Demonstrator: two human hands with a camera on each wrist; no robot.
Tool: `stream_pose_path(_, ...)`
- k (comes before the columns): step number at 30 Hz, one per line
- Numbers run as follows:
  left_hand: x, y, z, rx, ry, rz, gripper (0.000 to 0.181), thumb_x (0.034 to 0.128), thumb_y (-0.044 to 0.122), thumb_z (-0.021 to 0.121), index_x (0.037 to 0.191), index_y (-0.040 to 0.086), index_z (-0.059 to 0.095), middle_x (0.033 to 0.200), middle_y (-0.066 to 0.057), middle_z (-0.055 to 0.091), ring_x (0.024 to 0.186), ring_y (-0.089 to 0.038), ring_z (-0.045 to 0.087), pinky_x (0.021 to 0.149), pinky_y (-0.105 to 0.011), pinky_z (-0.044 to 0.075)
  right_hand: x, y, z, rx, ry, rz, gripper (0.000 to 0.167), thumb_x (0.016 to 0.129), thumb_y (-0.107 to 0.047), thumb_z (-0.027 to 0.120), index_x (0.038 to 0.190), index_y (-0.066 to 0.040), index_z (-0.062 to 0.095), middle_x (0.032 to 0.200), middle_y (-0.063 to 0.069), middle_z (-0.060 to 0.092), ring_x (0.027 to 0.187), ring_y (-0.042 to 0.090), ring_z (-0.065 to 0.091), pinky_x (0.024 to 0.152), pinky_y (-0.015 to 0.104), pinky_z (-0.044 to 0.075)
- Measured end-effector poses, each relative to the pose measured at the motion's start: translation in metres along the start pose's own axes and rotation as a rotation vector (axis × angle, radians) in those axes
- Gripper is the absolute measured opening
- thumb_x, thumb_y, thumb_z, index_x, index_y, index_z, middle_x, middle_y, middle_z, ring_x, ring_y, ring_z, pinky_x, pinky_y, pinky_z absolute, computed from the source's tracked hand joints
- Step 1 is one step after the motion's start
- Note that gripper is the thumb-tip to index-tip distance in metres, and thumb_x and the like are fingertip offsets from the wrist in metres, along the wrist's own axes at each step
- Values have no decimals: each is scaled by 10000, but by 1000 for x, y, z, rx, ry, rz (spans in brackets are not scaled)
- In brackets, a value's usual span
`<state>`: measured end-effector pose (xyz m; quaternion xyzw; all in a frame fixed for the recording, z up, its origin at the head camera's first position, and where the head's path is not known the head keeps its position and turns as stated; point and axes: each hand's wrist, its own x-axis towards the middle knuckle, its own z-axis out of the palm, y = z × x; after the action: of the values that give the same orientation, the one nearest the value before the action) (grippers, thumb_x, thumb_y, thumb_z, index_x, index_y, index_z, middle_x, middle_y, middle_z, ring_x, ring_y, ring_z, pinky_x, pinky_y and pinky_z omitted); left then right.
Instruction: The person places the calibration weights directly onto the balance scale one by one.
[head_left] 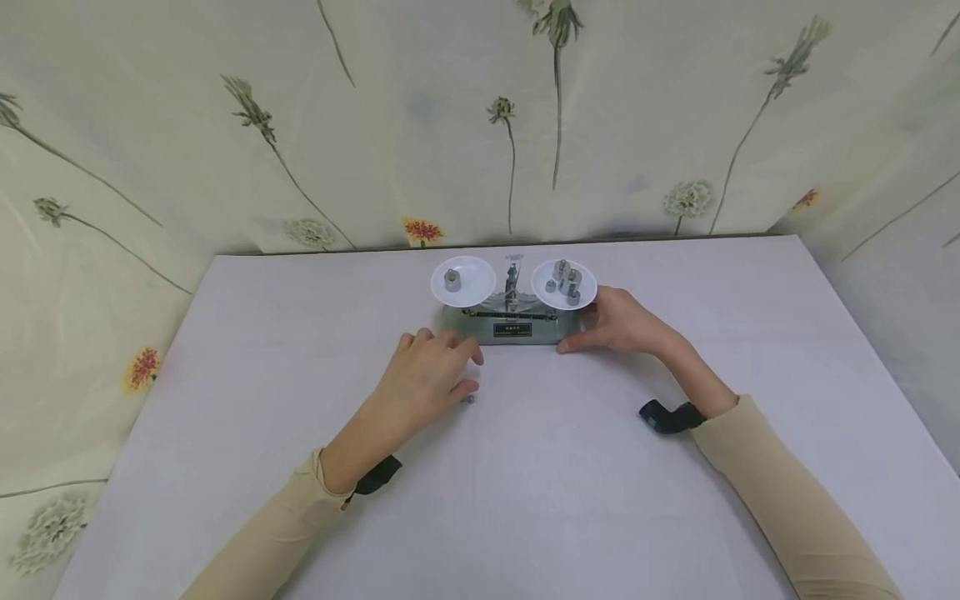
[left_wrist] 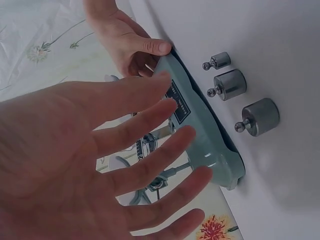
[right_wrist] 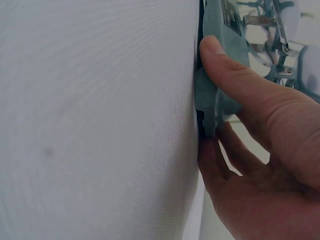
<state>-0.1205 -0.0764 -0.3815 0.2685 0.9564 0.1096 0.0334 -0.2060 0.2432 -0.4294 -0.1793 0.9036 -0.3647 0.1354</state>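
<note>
A green balance scale (head_left: 543,338) stands near the table's back edge. My right hand (head_left: 621,321) holds the right end of its base, thumb at the front and fingers round the end, as the right wrist view shows on the base (right_wrist: 207,90). My left hand (head_left: 420,379) hovers before the scale's left end, fingers spread and nothing held. Three metal weights, large (left_wrist: 265,116), middle (left_wrist: 232,84) and small (left_wrist: 222,60), sit in a row in front of the scale; in the head view the left hand hides most of them.
The scale's left pan (head_left: 480,292) bears one metal weight (head_left: 452,281). Several weights (head_left: 572,277) are on the right pan (head_left: 543,292). A flowered cloth (head_left: 450,167) hangs behind the white table (head_left: 525,500). Black straps with wrist cameras (head_left: 666,417) sit at both wrists.
</note>
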Motion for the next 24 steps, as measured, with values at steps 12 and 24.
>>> stream_pose_path(12,-2,-1,3,24,-71,-16,254,934,269,862,1155,206,754,1172,-68,773,999,-345,649,919,-497,507,-1,-2,-1,5,3,6,989,761,-245,1004,1569,-50,468,1540,204,610,1441,437,577,1223,614,432)
stream_pose_path(24,-3,-1,8,58,-80,-27,252,887,282,907,1058,206,739,1148,-76,727,1043,-374,621,963,-519,474,0,-3,-1,23,-5,14,980,759,-245,1005,1566,-70,477,1560,184,600,1490,424,537,1258,606,395)
